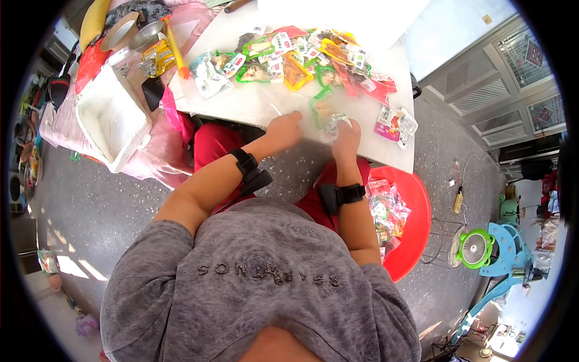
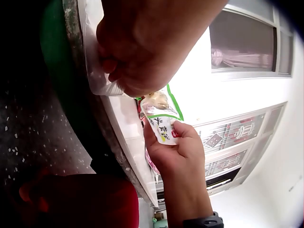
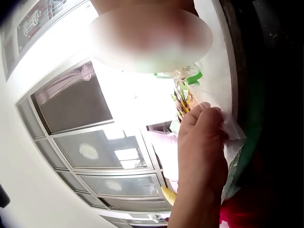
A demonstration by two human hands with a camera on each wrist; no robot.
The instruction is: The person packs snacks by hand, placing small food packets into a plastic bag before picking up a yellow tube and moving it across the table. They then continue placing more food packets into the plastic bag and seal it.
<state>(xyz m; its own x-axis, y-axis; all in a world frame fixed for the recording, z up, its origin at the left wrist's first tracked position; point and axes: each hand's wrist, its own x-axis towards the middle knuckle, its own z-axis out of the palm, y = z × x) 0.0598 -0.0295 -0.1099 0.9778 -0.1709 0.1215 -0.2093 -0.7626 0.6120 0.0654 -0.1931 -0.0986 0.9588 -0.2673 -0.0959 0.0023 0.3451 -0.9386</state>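
The left hand [image 1: 283, 130] is at the table's front edge, its fingers curled on a clear plastic bag [image 3: 233, 135], which hangs over the edge in the right wrist view. A short way to its right, the right hand [image 1: 347, 142] pinches the end of a green-edged packet [image 1: 322, 104] with a clear and white end. In the left wrist view that packet [image 2: 159, 102] shows pale food inside and printing near the thumb. Behind both hands lies a loose pile of food packets [image 1: 295, 66]. The blurred patch in the right wrist view hides the right fingers.
A red tub [image 1: 416, 226] of wrapped packets stands on the floor, right of the table [image 1: 241, 105]. One purple and white packet [image 1: 392, 125] lies near the right edge. A white foam box [image 1: 114, 114] sits at the left on pink cloth. A green fan [image 1: 475, 248] stands far right.
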